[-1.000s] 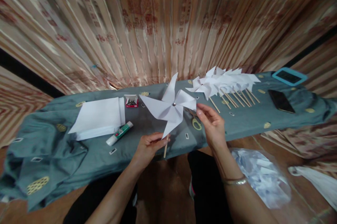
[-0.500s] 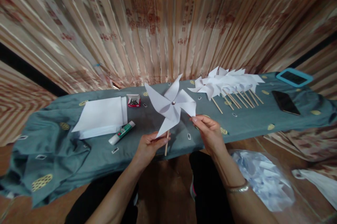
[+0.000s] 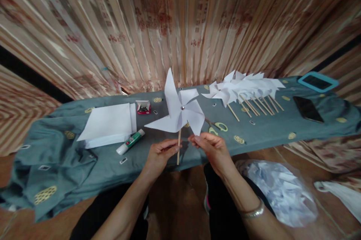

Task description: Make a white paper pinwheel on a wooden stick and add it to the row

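Note:
A white paper pinwheel with a silver pin at its centre stands upright on a thin wooden stick. My left hand is closed round that stick below the blades, thumb and fingers pinching it. At the lower right blade's tip, my right hand has its thumb and fingertips drawn together against the paper; the exact contact is partly hidden. Just behind the right hand lie scissors with yellow-green handles, their blades partly covered by the pinwheel.
On the green cloth-covered table are stacked white paper sheets, a glue stick and an open red box of pins. Rightward lie several finished pinwheels, a phone and a blue-framed device. A bag of paper scraps sits on the floor.
The pinwheel's blades have turned clockwise. My right hand has moved left and slightly down with a blade tip, uncovering the scissors. The left hand stays on the stick.

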### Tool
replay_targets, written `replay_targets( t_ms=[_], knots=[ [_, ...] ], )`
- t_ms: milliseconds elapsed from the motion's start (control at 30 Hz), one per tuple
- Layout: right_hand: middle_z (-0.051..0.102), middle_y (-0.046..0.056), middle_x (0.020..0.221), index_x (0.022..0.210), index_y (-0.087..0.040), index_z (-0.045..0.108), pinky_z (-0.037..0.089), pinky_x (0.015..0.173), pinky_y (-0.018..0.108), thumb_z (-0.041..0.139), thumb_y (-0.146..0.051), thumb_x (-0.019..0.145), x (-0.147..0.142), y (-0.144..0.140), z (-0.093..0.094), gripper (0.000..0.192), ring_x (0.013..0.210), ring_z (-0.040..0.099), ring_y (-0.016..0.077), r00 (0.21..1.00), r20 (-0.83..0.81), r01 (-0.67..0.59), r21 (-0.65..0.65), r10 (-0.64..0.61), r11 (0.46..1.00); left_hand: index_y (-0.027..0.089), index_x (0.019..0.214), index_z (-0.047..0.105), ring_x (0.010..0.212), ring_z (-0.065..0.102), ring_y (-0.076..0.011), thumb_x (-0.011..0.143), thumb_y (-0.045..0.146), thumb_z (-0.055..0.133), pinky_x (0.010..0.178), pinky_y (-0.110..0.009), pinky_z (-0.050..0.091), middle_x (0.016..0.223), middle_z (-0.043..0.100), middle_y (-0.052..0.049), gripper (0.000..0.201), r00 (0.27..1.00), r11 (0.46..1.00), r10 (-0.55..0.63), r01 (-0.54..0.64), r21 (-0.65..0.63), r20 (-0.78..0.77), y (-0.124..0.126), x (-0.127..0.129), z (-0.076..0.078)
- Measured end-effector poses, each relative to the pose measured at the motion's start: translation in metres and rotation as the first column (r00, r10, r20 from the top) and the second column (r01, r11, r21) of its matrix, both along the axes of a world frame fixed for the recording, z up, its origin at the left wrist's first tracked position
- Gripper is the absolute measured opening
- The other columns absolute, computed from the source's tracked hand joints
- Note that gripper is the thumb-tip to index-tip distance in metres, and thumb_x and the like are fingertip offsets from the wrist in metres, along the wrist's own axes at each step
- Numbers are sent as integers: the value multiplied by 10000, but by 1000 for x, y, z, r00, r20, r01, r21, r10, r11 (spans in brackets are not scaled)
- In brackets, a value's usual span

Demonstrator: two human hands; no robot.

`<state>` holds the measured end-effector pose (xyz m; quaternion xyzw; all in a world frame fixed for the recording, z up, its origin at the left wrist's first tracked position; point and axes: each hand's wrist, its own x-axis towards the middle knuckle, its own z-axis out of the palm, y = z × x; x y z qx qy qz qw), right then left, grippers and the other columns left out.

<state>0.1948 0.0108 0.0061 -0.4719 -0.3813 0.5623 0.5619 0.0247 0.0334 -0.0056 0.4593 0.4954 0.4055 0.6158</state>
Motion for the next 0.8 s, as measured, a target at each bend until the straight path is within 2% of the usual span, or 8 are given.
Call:
replay_targets(
  t_ms=[167,333,467,567,700,800],
  knots=[
    [720,16,721,657,-233,736,443,672,241,722,-338,711,-13,-5,4,119,693,604,123,996,-39,-85,20,86,996,185,749,777,763,678,-196,584,251,749,736,-274,521,799,765,-48,180,1000,999,9,-10,35,11,0,1,-1],
    [698,26,652,650,-209,745,442,631,245,719,-394,699,-23,-6,8,193,641,588,127,991,-22,-130,17,130,991,185,747,776,745,665,-181,594,286,751,730,-262,510,796,759,-41,185,999,999,-10,7,51,51,0,3,0],
    [678,20,609,716,-198,758,429,591,235,699,-413,709,-31,-5,10,223,587,555,115,982,11,-189,-2,189,982,176,747,776,589,607,-145,588,314,748,612,-244,493,667,724,-16,213,998,998,-18,15,64,53,0,3,2],
    [677,13,627,740,-201,757,426,587,226,673,-413,733,-34,-5,12,228,589,545,108,965,51,-260,18,258,966,171,718,773,566,580,-143,590,354,745,571,-240,470,637,704,-12,225,999,996,-39,36,86,36,0,2,2],
    [690,19,665,780,-206,757,442,589,235,638,-419,772,-28,-6,14,244,607,567,117,924,115,-371,52,364,927,164,719,772,612,598,-161,601,371,741,585,-241,466,673,713,-22,239,999,997,-42,42,67,2,0,1,2],
    [697,26,665,736,-209,751,425,558,238,630,-410,790,-13,-5,14,241,561,548,108,933,118,-350,64,341,935,178,728,774,658,615,-166,637,325,720,641,-247,477,690,723,-14,181,1000,997,-23,24,70,-21,0,0,2]
  ],
)
